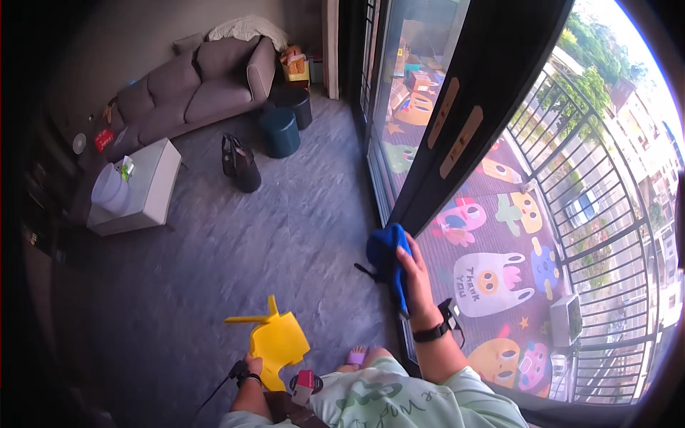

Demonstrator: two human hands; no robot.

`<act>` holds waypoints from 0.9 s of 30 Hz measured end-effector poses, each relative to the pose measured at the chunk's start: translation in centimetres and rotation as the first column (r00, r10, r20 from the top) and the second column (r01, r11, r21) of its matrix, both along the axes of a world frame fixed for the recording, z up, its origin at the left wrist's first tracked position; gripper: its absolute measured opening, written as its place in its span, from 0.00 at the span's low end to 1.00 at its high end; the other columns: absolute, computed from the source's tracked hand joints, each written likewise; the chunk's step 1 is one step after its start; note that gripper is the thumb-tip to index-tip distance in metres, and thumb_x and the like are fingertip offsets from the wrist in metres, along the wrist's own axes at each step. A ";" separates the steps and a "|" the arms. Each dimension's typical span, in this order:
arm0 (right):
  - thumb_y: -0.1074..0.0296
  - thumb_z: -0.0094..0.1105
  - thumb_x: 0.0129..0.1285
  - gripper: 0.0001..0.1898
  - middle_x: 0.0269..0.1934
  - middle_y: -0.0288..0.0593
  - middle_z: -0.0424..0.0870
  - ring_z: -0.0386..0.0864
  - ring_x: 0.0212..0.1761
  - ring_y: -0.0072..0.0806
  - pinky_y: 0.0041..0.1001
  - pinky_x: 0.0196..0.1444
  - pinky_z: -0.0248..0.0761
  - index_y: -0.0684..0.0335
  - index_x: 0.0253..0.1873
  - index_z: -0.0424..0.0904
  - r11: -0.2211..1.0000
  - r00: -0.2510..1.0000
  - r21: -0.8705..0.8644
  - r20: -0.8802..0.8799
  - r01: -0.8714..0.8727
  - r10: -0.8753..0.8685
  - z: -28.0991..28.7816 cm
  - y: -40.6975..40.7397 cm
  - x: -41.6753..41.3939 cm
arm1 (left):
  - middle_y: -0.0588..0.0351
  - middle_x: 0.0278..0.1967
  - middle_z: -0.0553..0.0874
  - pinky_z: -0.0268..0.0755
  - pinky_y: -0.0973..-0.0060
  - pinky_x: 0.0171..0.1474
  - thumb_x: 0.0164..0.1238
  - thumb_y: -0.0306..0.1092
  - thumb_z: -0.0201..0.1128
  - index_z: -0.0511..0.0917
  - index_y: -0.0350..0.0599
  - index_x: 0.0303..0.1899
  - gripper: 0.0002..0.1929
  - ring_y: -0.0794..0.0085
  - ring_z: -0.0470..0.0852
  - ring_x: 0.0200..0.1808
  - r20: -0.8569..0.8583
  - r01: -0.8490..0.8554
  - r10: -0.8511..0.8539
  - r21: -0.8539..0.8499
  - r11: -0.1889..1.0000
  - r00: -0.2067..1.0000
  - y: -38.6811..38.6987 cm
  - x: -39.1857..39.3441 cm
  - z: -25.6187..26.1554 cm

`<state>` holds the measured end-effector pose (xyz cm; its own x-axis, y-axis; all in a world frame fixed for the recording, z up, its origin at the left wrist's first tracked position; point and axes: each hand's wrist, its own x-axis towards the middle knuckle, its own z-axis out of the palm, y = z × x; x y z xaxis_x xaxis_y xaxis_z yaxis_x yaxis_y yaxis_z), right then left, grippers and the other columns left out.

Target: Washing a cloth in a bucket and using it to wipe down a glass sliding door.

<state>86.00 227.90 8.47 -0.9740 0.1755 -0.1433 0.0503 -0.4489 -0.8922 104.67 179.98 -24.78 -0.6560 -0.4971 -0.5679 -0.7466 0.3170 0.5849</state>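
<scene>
My left hand grips the edge of a yellow plastic stool, tilted so that two of its legs point away from me. In my right hand is a bunched blue cloth, with a thin dark strip hanging from its left side. The cloth is at the lower part of the dark sliding door frame; whether it touches the frame I cannot tell. Both wrists wear black straps with small devices.
Past the door lies a balcony mat with cartoon prints, bounded by a metal railing. On the grey floor stand a black bag, a dark green round stool and a white low table. A sofa lines the wall.
</scene>
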 end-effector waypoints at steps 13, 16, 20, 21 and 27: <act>0.62 0.57 0.65 0.36 0.70 0.53 0.60 0.60 0.71 0.36 0.28 0.70 0.52 0.71 0.72 0.53 0.871 0.875 0.199 -0.292 0.450 -0.385 2.8 6.3 -24.3 | 0.38 0.38 0.82 0.72 0.63 0.49 0.47 0.23 0.58 0.71 0.34 0.42 0.16 0.46 0.81 0.43 -0.300 0.014 -0.083 -0.226 0.974 0.950 0.7 -28.7 5.2; 0.64 0.54 0.66 0.33 0.68 0.47 0.62 0.64 0.68 0.33 0.28 0.68 0.56 0.65 0.73 0.53 0.767 0.827 0.331 -0.340 0.550 -0.447 2.1 6.6 -27.1 | 0.43 0.37 0.82 0.73 0.65 0.48 0.48 0.21 0.57 0.71 0.36 0.40 0.14 0.52 0.82 0.41 -0.274 0.016 -0.098 -0.287 0.958 0.957 1.4 -34.7 6.1; 0.69 0.52 0.65 0.34 0.73 0.46 0.54 0.55 0.73 0.33 0.30 0.72 0.47 0.67 0.74 0.50 0.656 0.774 0.418 -0.416 0.628 -0.476 1.5 5.9 -29.2 | 0.48 0.36 0.82 0.74 0.66 0.45 0.48 0.18 0.57 0.71 0.37 0.39 0.13 0.58 0.83 0.40 -0.348 0.014 -0.064 -0.144 0.989 0.935 0.1 -40.5 5.8; 0.70 0.52 0.64 0.35 0.73 0.46 0.53 0.54 0.73 0.33 0.29 0.72 0.46 0.68 0.74 0.49 0.654 0.758 0.392 -0.415 0.648 -0.502 1.4 5.4 -29.7 | 0.47 0.36 0.82 0.74 0.66 0.45 0.47 0.17 0.58 0.71 0.36 0.39 0.14 0.58 0.83 0.39 -0.325 -0.010 -0.045 -0.166 0.986 0.945 -0.4 -42.0 5.4; 0.72 0.47 0.61 0.33 0.68 0.50 0.63 0.62 0.69 0.35 0.30 0.71 0.51 0.71 0.72 0.54 0.543 0.674 0.405 -0.354 0.735 -0.649 1.1 4.1 -31.9 | 0.46 0.36 0.82 0.74 0.66 0.46 0.46 0.18 0.59 0.71 0.36 0.38 0.14 0.58 0.83 0.39 -0.254 0.136 -0.190 -0.215 0.967 0.948 -3.2 -53.8 3.0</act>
